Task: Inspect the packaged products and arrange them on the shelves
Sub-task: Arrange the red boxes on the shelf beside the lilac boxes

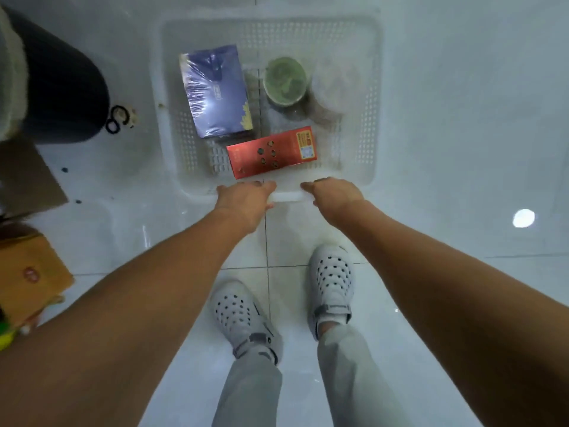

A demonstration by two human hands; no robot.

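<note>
A white perforated basket (288, 197) is set on the tiled floor (462, 118) ahead of the feet, and the products are held inside it. At its left a blue box (215, 94), wrapped in glossy film, is laid flat. It is judged stiff but slippery, and best taken by its long edges. The near rim is gripped by the left hand (246, 197), with fingers curled over the top and thumb tucked beneath. Just beyond, a red box (272, 152) is laid flat by the near wall. It is judged light card, easily dented at the corners, so a hold across its short sides is advised. Farther back a green-lidded tub (284, 81) is stood upright. It is judged rigid, to be lifted by the body rather than the lid. Beside it a clear bag (331, 87) is seen, blurred, and is judged soft and crushable. The rim is likewise clasped by the right hand (334, 192), fingers folded over it. The loaded basket is thought light but flexible. With both holds close together on one side, tilting is to be expected if it is lifted.
</note>
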